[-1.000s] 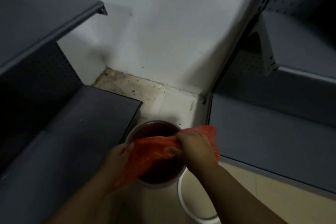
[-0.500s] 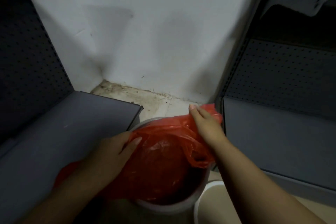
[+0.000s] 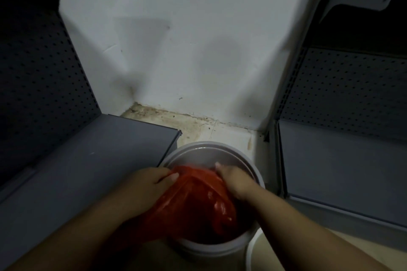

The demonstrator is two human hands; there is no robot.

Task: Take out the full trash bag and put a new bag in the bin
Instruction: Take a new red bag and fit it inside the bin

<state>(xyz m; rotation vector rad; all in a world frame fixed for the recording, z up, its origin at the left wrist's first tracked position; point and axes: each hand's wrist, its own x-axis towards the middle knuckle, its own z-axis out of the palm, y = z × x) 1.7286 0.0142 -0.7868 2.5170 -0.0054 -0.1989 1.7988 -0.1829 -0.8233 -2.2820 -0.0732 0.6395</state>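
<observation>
A round white bin [image 3: 222, 149] stands on the floor between two grey shelf units. A red plastic bag [image 3: 198, 202] lies crumpled inside it, bunched toward the near side, and the far inner wall of the bin is bare. My left hand [image 3: 149, 185] grips the bag's edge at the bin's left rim. My right hand [image 3: 235, 179] reaches into the bin from the right and holds the bag's upper edge. The bottom of the bin is hidden under the bag.
A low grey shelf [image 3: 88, 171] sits close on the left and another [image 3: 341, 171] on the right, both with perforated back panels. A white wall [image 3: 187, 50] and stained floor tiles [image 3: 198, 125] lie behind. A second white rim [image 3: 251, 251] shows at the lower right.
The bag was spread over the bin's far rim half a second ago; now it is bunched lower inside and the far rim is bare. Both hands have moved inward and down.
</observation>
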